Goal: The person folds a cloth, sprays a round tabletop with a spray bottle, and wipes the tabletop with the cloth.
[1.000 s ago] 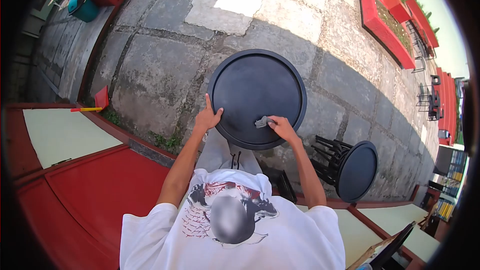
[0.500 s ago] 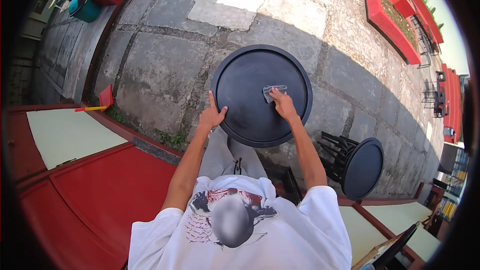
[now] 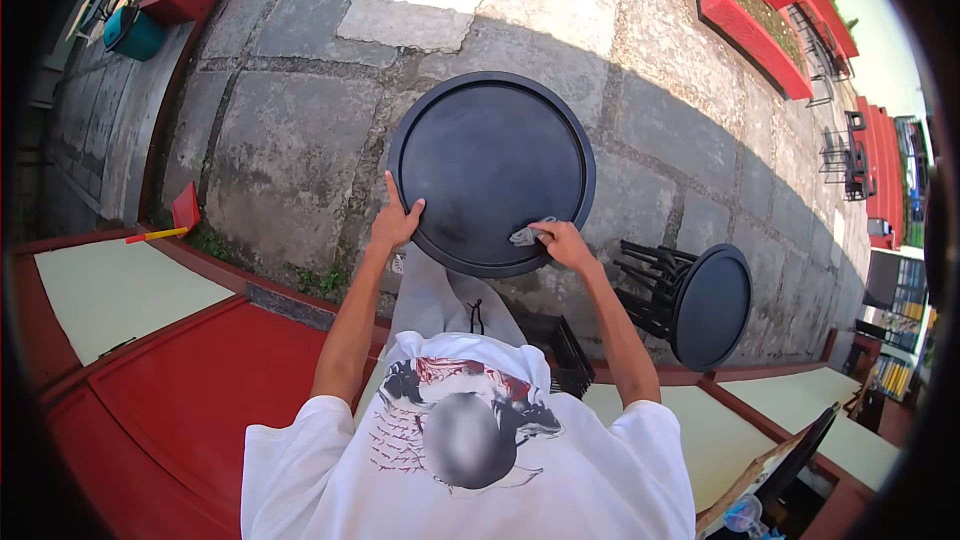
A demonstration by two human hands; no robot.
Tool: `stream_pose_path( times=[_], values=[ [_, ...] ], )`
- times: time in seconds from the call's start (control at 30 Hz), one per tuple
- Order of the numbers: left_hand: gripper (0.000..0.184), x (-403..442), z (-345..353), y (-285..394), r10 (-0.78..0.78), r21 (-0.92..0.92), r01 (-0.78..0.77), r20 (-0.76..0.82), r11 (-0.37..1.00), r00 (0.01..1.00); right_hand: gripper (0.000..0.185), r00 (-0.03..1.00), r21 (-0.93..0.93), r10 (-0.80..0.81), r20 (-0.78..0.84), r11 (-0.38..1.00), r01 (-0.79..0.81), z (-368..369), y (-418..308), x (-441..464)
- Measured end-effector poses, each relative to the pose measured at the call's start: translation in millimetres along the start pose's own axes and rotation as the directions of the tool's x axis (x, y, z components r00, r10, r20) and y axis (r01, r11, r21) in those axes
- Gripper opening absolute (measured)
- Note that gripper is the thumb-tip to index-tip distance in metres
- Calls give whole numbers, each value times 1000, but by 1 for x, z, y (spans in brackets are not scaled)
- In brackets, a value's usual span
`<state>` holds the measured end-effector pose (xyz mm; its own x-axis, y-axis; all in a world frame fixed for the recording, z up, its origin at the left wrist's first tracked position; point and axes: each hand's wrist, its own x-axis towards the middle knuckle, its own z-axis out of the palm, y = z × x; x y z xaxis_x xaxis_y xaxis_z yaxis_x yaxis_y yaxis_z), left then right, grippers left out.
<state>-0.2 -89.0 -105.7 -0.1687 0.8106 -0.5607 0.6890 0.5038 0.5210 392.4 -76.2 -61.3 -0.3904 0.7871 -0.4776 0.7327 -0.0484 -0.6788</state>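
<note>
A round black tabletop (image 3: 490, 145) with a raised rim is in front of me; its underside is hidden. My left hand (image 3: 396, 223) grips the rim on the left, thumb on top and the index finger stretched along the outer edge. Near the lower right of the surface, my right hand (image 3: 563, 243) pinches a crumpled grey cloth (image 3: 524, 234) and presses it against the black top. A dull, smudged patch shows on the surface between the two hands.
To my right stands a black round stool or small table (image 3: 712, 308) with dark legs beside it. A red dustpan (image 3: 186, 208) with a yellow handle lies left. Farther off are a teal bin (image 3: 135, 34), red planters (image 3: 745, 15) and black metal chairs (image 3: 850, 162). Stone paving (image 3: 290, 135) surrounds me.
My right hand has drawn the cloth from the right middle of the tabletop down towards its near rim. My left hand keeps its place on the rim. The whole view has shifted slightly.
</note>
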Motion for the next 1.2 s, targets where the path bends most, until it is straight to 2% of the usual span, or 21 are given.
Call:
stream_pose_path(
  times=[0.07,0.1,0.17,0.2,0.27,0.3,0.33,0.4,0.43,0.53,0.6,0.7,0.77,0.8,0.93,1.07,1.2],
  values=[
    [118,6,4,-9,18,-84,-19,-2,996,1000,31,956,32,-186,-228,980,198,-14,3,27],
    [119,4,3,-10,13,-100,-14,-8,995,1000,29,925,27,-213,-316,972,233,-23,9,44],
    [121,-3,7,-8,1,-131,-3,-16,991,1000,29,906,-183,-290,-307,953,243,-59,-9,62],
    [119,-6,18,-13,-9,-212,-2,-50,977,999,27,896,-277,-318,-311,932,235,-68,-5,73],
    [105,4,54,-40,-130,-305,110,-48,946,990,24,936,-447,-238,-260,889,102,-75,23,95],
    [98,-4,61,-43,-172,-404,175,45,898,984,22,952,-530,-194,-237,847,40,-72,40,101],
    [91,-16,62,-37,-211,-486,252,138,837,968,18,959,-536,-145,-244,844,-9,-69,44,102],
    [78,-47,64,-23,-148,-670,460,468,583,871,17,944,-556,-50,-326,817,-149,-50,36,95],
    [70,-51,69,-19,-175,-701,460,441,545,880,17,928,-557,-3,-373,801,-221,-38,33,89],
    [54,-60,76,-10,-232,-770,443,378,458,896,18,939,-573,50,-339,781,-248,-23,33,81],
    [50,-62,76,-6,-254,-808,420,341,414,905,18,944,-573,62,-325,781,-248,-14,31,78],
    [50,-50,89,-27,-195,-819,458,415,346,889,21,947,-538,109,-302,800,-264,11,42,77],
    [50,-59,75,-11,-212,-821,452,401,348,891,23,941,-481,143,-307,830,-283,31,40,68],
    [50,-62,69,-6,-221,-823,449,393,349,893,26,950,-451,83,-302,865,-219,39,38,60],
    [52,-60,76,-12,-204,-827,440,391,349,898,20,923,-357,165,-346,887,-292,72,27,43],
    [54,-54,84,-23,-181,-825,450,411,343,893,18,925,-211,208,-317,936,-283,90,-10,33],
    [57,-52,88,-32,-174,-820,453,419,349,891,26,931,-136,300,-206,934,-331,113,-47,36]
  ],
)
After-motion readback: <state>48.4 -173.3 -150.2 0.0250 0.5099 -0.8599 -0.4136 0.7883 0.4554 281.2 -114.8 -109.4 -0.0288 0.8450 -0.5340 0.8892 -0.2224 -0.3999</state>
